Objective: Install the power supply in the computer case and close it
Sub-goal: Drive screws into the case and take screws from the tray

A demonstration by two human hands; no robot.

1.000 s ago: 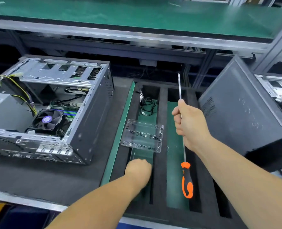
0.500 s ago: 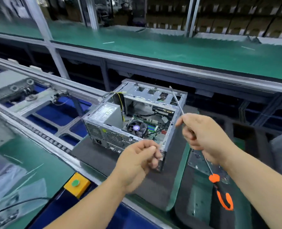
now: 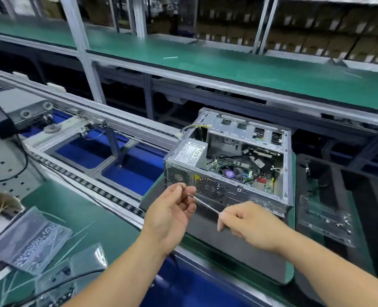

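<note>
An open grey computer case (image 3: pixel 245 191) lies on a dark pad, its inside facing up. A grey power supply (image 3: pixel 189 152) with a white label sits in the case's near left corner, yellow wires behind it. My right hand (image 3: pixel 247 224) grips the metal shaft of a screwdriver (image 3: pixel 204 203); the handle is hidden. The shaft's tip points left to my left hand (image 3: pixel 172 210), whose thumb and fingertips pinch something small at the tip, too small to make out. Both hands hover in front of the case's rear panel.
A dark foam tray (image 3: pixel 343 196) with a clear plastic screw box (image 3: pixel 325 220) stands right of the case. Clear plastic boxes (image 3: pixel 31 244) lie on the green mat at the lower left. A conveyor frame (image 3: pixel 90 138) runs along the left; a green shelf (image 3: pixel 228 63) spans behind.
The view swung left from the foam tray to the case. My left hand rose from the tray and now meets the screwdriver tip. My right hand turned the shaft from upright to pointing left.
</note>
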